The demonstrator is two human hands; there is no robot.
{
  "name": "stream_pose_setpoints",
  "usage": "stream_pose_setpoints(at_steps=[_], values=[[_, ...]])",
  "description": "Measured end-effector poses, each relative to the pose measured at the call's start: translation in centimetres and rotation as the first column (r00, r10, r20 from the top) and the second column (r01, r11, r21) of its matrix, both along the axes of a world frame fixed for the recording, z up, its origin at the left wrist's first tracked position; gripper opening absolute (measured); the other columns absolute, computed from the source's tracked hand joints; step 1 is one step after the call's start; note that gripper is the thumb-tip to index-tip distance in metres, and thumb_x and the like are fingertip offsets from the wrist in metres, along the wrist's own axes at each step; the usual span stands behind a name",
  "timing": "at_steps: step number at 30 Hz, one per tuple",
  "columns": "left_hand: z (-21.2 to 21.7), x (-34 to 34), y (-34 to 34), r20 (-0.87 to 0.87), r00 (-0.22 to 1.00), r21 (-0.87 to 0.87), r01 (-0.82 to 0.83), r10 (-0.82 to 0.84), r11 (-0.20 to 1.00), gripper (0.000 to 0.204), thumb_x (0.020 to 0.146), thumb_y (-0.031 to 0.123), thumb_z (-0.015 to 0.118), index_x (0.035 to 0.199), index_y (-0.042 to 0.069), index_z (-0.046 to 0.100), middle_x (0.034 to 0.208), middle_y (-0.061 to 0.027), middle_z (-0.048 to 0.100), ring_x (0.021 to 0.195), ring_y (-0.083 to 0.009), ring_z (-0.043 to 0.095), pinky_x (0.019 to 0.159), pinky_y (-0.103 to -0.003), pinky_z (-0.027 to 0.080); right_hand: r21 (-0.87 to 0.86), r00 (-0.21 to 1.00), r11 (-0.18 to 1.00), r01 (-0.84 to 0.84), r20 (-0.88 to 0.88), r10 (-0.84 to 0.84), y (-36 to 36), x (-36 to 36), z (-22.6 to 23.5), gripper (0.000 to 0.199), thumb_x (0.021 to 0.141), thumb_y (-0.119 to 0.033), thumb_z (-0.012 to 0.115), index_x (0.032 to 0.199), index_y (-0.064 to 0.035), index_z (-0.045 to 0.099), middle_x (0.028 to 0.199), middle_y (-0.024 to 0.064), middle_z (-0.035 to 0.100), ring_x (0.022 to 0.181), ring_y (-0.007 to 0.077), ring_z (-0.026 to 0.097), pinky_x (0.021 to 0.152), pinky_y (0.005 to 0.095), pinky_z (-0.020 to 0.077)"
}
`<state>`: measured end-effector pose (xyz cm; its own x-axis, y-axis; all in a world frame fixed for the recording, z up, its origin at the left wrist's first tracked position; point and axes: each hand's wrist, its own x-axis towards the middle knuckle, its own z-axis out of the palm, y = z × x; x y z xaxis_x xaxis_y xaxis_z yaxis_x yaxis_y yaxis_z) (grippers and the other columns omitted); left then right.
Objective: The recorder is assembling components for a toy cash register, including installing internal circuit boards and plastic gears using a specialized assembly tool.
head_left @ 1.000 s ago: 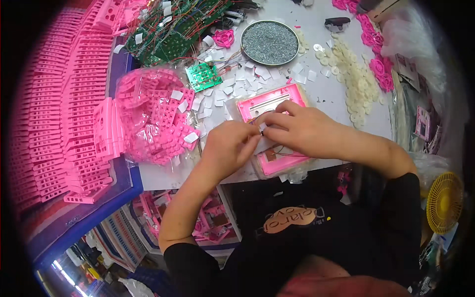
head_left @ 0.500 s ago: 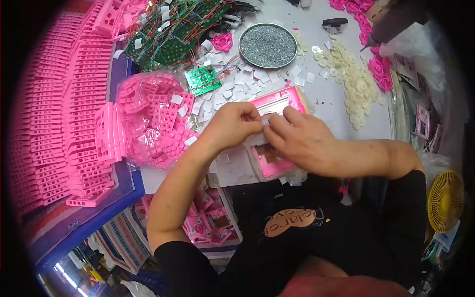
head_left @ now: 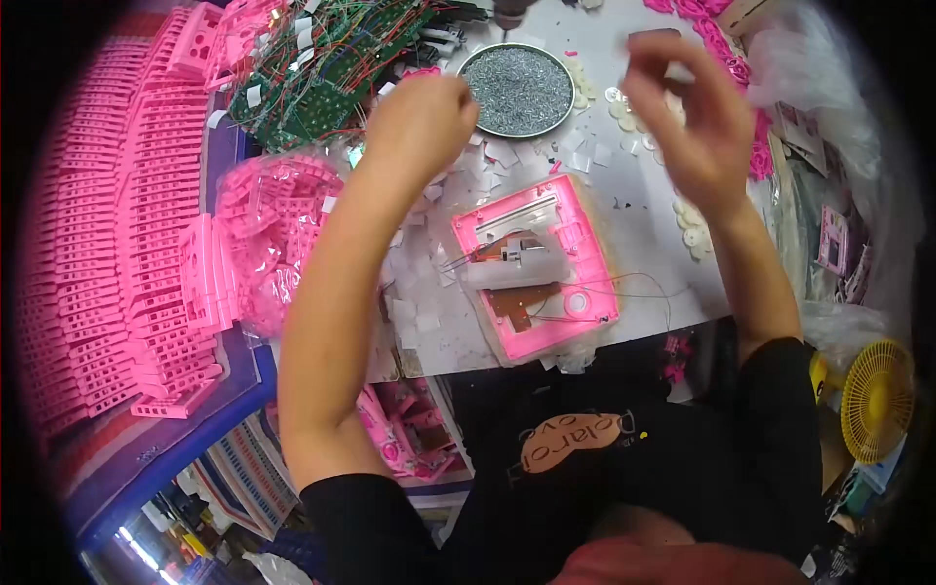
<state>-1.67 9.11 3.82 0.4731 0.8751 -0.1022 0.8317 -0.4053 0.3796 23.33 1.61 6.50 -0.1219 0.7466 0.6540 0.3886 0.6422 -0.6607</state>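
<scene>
My left hand [head_left: 421,119] is curled closed at the left rim of a round metal dish [head_left: 524,136] full of small silvery metal pieces [head_left: 517,88]. Its fingertips are hidden, so what they hold does not show. Raised at the upper right, my right hand [head_left: 697,132] has thumb and fingers apart and holds nothing visible, above scattered cream discs [head_left: 693,234]. Between my arms lies a rectangular pink plastic housing [head_left: 597,268], touched by neither hand. A whitish translucent part [head_left: 522,268] sits across it, over a brown board [head_left: 517,308], with thin wires trailing right.
Green circuit boards [head_left: 327,83] with tangled wires lie at the back left. Pink parts in a clear bag [head_left: 278,234] and stacked pink pieces [head_left: 166,195] fill the left. White paper bits scatter over the table. A yellow fan [head_left: 877,400] stands at the right.
Both hands have left the pink housing: the left moved up to the metal dish, the right up and right, opening. The whitish part on the housing is now uncovered.
</scene>
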Motion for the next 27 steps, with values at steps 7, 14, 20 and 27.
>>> stream_pose_setpoints(at_steps=[7, 14, 20, 27], values=[[-5.1, 3.8, 1.5, -0.222, 0.968, 0.27, 0.176, -0.116, 0.947, 0.019, 0.088, 0.031, 0.063, 0.091, 0.017, 0.076, 0.093, -0.0055, 0.072, 0.096, -0.0248, 0.069, 0.088, -0.048, 0.042, -0.028, 0.945, 0.978, -0.205, -0.267, 0.19, 9.3, -0.8, 0.7, 0.069, 0.092, -0.017, 0.072, 0.15, -0.0031, 0.036, 0.147, 0.0125, 0.043, 0.135, 0.0204, 0.041, 0.107, 0.0377, 0.0398], [-6.1, 5.5, 2.4, -0.177, 0.978, 0.444, 0.178, -0.109, 0.878, 0.025, 0.093, 0.034, 0.06, 0.087, 0.017, 0.077, 0.088, -0.0051, 0.073, 0.089, -0.0268, 0.07, 0.086, -0.045, 0.042, -0.162, 0.93, 0.935, -0.317, -0.248, 0.272, 13.0, -3.9, 5.0, 0.048, 0.09, -0.018, 0.076, 0.13, -0.0017, 0.055, 0.109, 0.0038, 0.065, 0.095, 0.0126, 0.062, 0.085, 0.0278, 0.05], [-6.3, 3.2, 2.2, 0.079, 0.996, 0.483, -0.002, -0.041, 0.876, 0.029, 0.089, 0.033, 0.068, 0.073, 0.009, 0.069, 0.076, -0.0065, 0.07, 0.07, -0.0282, 0.066, 0.073, -0.043, 0.044, -0.255, 0.869, 0.859, -0.444, -0.355, 0.344, 10.2, -5.8, 4.7, 0.041, 0.088, -0.019, 0.079, 0.12, -0.0035, 0.059, 0.098, 0.0011, 0.064, 0.086, 0.0097, 0.061, 0.074, 0.0269, 0.0491], [0.1, 0.9, -12.7, 0.376, 0.916, 0.424, -0.038, -0.137, 0.905, 0.015, 0.077, 0.018, 0.079, 0.087, 0.011, 0.07, 0.094, -0.0043, 0.071, 0.084, -0.0234, 0.062, 0.08, -0.041, 0.037, -0.262, 0.642, 0.712, -0.651, -0.691, 0.332, -2.8, -2.5, 1.9, 0.03, 0.093, -0.022, 0.065, 0.115, -0.0091, 0.049, 0.071, 0.0034, 0.054, 0.062, 0.0154, 0.053, 0.062, 0.0328, 0.0472]])
